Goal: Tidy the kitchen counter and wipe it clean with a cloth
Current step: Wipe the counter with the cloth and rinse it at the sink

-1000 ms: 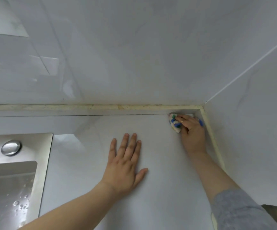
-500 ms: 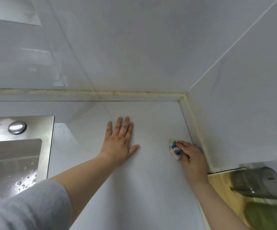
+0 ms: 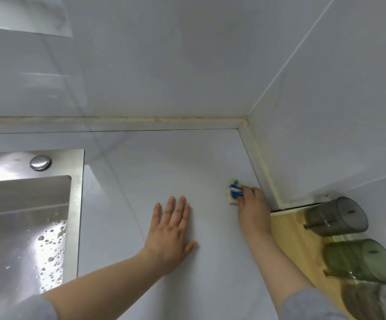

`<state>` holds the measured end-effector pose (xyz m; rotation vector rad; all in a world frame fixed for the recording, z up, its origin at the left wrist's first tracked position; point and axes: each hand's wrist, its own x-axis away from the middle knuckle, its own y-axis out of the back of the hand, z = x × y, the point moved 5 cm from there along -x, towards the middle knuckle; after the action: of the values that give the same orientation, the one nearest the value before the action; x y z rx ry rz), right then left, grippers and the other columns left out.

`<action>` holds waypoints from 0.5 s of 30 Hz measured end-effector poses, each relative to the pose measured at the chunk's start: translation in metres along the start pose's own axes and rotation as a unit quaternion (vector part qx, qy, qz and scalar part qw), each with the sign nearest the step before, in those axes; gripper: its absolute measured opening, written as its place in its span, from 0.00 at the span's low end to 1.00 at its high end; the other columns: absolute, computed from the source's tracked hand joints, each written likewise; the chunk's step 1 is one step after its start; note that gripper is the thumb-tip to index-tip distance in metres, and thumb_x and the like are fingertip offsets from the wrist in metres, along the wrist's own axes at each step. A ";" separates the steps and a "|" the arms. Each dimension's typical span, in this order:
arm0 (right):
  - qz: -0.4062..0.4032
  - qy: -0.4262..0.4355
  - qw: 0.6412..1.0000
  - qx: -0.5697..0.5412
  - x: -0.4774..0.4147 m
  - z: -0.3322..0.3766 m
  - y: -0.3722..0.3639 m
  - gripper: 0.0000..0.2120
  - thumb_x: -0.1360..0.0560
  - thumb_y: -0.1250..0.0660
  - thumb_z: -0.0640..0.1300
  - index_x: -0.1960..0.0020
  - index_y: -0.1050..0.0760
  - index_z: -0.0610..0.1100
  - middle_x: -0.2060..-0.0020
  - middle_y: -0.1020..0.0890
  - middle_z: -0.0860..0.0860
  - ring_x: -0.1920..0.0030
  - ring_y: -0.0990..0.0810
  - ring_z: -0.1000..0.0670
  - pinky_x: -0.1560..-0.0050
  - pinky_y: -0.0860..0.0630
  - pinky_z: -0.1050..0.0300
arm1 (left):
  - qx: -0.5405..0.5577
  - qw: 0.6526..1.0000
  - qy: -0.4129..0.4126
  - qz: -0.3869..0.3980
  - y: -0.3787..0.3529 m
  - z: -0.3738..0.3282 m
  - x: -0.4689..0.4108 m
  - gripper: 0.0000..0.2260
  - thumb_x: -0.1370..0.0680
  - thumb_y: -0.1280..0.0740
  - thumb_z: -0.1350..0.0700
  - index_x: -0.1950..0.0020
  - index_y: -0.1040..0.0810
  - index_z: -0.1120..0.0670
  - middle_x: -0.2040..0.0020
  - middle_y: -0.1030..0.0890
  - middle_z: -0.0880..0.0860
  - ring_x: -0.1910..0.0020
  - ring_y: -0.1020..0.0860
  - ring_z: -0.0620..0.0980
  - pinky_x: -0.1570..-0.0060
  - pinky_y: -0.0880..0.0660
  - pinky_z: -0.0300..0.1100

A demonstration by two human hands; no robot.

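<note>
While the left grip [image 3: 171,236] lies flat and released on the pale grey counter [image 3: 164,162], the right grip [image 3: 253,209] clenches a small white cloth with blue and green marks [image 3: 233,191], which protrudes at its eleven o'clock.

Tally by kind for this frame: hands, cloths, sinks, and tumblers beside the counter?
Hands: 2, left hand, right hand
Cloth: 1
Sink: 1
Tumblers: 2, grey tumbler, green tumbler; a blurred third shape uncounted
Total: 6

Cloth [image 3: 234,192] white, blue-green pattern; counter [image 3: 164,167] pale grey; cups [image 3: 337,218] smoky grey, green
</note>
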<state>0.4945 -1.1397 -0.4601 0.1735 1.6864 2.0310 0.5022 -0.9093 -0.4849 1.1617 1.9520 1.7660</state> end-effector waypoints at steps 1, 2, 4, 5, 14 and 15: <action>0.002 0.025 1.000 0.001 0.008 0.004 0.000 0.13 0.33 0.27 0.32 0.49 0.21 0.35 0.57 0.21 0.39 0.61 0.20 0.38 0.62 0.22 0.51 | -0.008 1.000 0.007 0.003 0.000 0.003 0.002 0.36 0.29 0.46 0.36 0.33 0.25 0.61 0.31 0.27 0.59 0.33 0.28 0.62 0.38 0.41 0.59; 0.007 0.047 0.999 0.000 0.021 0.005 0.001 0.16 0.33 0.27 0.31 0.46 0.21 0.36 0.55 0.21 0.41 0.60 0.19 0.40 0.62 0.22 0.52 | -0.009 1.000 0.008 0.001 0.000 0.005 0.004 0.37 0.29 0.47 0.35 0.32 0.26 0.61 0.30 0.28 0.58 0.33 0.28 0.61 0.37 0.41 0.59; 0.023 0.081 0.996 -0.004 0.045 0.002 0.004 0.20 0.35 0.27 0.29 0.43 0.22 0.38 0.51 0.21 0.42 0.56 0.19 0.42 0.60 0.20 0.54 | -0.007 1.000 0.012 -0.021 0.004 0.008 0.005 0.39 0.28 0.51 0.33 0.27 0.32 0.59 0.26 0.34 0.57 0.28 0.34 0.58 0.31 0.41 0.59; 0.026 0.096 0.995 -0.001 0.056 0.000 0.007 0.22 0.35 0.27 0.28 0.43 0.22 0.38 0.49 0.21 0.43 0.54 0.18 0.43 0.59 0.19 0.54 | -0.020 0.999 0.018 -0.020 0.005 0.010 0.004 0.42 0.29 0.57 0.32 0.23 0.41 0.57 0.22 0.45 0.56 0.24 0.43 0.57 0.28 0.46 0.59; 0.015 0.040 0.998 0.034 0.137 -0.017 0.030 0.22 0.34 0.26 0.31 0.40 0.22 0.40 0.47 0.21 0.45 0.51 0.19 0.47 0.49 0.21 0.56 | -0.047 0.999 0.008 -0.009 0.016 -0.008 0.019 0.39 0.25 0.55 0.34 0.23 0.44 0.59 0.22 0.47 0.58 0.23 0.47 0.61 0.29 0.46 0.61; 0.017 0.026 0.999 0.041 0.146 -0.019 0.033 0.21 0.33 0.25 0.32 0.40 0.22 0.40 0.47 0.21 0.45 0.51 0.19 0.47 0.50 0.20 0.56 | -0.048 0.999 -0.013 -0.010 0.015 -0.015 0.024 0.42 0.28 0.59 0.33 0.23 0.44 0.59 0.22 0.48 0.58 0.24 0.47 0.61 0.29 0.47 0.61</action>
<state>0.3502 -1.0961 -0.4637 0.1796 1.8114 2.0092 0.4829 -0.9042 -0.4606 1.1236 1.8362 1.8047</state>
